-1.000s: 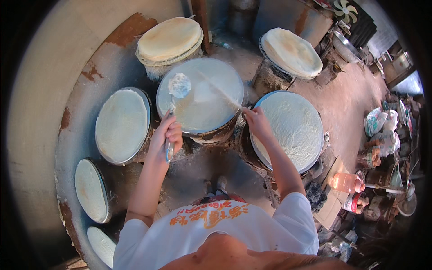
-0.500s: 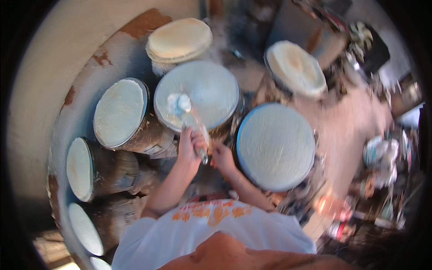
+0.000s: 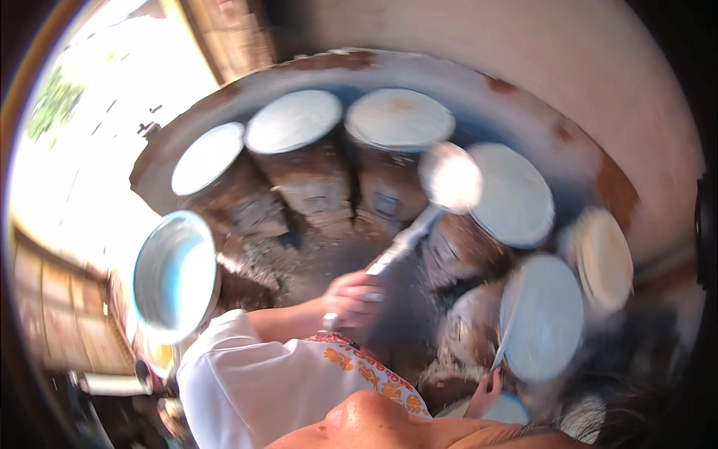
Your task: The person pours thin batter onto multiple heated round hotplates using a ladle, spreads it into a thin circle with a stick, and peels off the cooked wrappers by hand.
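- Gripping a long-handled ladle (image 3: 447, 179), the left hand (image 3: 350, 298) is curled tight round the metal handle near its end, so the white-coated bowl reaches out over the steamers.
- Right hand (image 3: 488, 389), low at the frame edge, pinches a thin flat stick (image 3: 507, 329); its tip lies against the nearest cloth-topped pot (image 3: 544, 317), likely for lifting a sheet.
- Ladle bowl hangs between two further round white tops (image 3: 400, 118) and (image 3: 514, 194), blurred.
- More drum-like pots (image 3: 293, 120) ring a curved clay wall (image 3: 523, 90), all within arm's reach.
- A white basin (image 3: 176, 275) sits left, beside the person's shoulder.
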The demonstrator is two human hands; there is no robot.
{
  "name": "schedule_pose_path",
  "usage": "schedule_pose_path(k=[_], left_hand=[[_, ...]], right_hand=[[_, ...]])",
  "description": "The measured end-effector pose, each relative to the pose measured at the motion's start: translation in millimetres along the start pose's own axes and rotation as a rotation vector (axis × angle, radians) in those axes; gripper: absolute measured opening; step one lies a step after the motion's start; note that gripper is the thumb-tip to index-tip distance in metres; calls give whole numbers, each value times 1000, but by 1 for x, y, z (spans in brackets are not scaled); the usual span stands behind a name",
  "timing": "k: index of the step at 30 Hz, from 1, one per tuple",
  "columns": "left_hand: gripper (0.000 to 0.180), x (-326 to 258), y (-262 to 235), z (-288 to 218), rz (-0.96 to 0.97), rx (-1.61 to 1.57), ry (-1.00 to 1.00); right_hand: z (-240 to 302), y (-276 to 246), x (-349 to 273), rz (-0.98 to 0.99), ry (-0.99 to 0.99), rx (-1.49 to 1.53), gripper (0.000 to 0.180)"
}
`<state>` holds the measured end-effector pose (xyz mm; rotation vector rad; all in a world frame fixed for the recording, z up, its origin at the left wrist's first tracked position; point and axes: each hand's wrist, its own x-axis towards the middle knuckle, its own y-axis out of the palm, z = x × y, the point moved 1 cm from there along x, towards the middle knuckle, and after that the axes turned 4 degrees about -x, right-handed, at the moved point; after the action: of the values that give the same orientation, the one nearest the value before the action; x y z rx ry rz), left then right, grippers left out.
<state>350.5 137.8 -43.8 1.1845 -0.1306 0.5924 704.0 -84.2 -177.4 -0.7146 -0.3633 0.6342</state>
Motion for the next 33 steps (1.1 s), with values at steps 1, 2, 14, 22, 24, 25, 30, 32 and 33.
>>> schedule_pose_path(k=[1,2,14,22,24,25,30,32,33], left_hand=[[41,-32,28,-9,112,91,79],[40,-73,55,-14,142,146,165],[16,-363,95,-235,-1219,693,1793],[11,-280,30,-359,-1773,921,1217],[13,-272,43,-373,-1911,1038,1188],[14,-271,47,-380,-1994,1071,1172],[20,-227,101,-432,-2339,1563,1310],[23,-170,124,-445,-2222,2019,1468],[25,-128,126,-452,-2022,2260,1491]], right_hand=[[18,21,6,195,-66,-13,34],[43,41,1,406,-115,-36,34],[309,311,76,478,-187,-56,31],[261,254,243,-51,-384,-457,25],[268,255,268,-10,-410,-479,30],[262,254,267,45,-372,-529,32],[220,233,286,-69,-296,-574,15],[221,216,297,-157,-302,-518,10],[221,208,307,-176,-398,-523,11]])
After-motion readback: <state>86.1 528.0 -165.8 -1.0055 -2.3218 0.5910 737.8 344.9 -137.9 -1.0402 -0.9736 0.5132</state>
